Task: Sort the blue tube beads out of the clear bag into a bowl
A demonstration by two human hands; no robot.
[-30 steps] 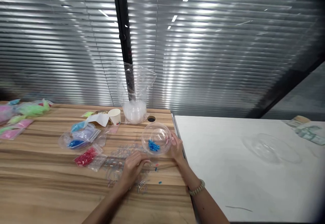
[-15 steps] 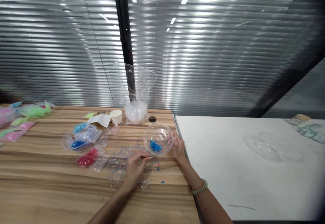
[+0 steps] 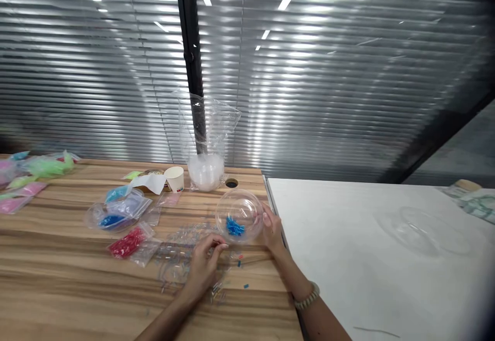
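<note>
My right hand (image 3: 273, 232) grips the right side of a clear plastic bowl (image 3: 244, 200), which is tilted toward me. A small heap of blue tube beads (image 3: 234, 226) lies inside it. My left hand (image 3: 204, 265) is closed in a pinch at the bowl's lower left; anything between thumb and finger is too small to make out. Around and under that hand spread many clear tube pieces (image 3: 176, 261). Several loose blue and red beads, one a blue bead (image 3: 246, 286), lie on the wooden table below the bowl.
On the left are a bag of red beads (image 3: 127, 243), a clear dish with bags of blue beads (image 3: 111, 221), and colourful bags (image 3: 50, 167). Behind stand a paper cup (image 3: 175, 178) and bagged plastic bowls (image 3: 206, 172). A white table (image 3: 340, 258) adjoins on the right, holding clear lids.
The view has shifted slightly. My right hand still holds the bowl with the blue beads, and my left hand stays pinched near its lower-left rim.
</note>
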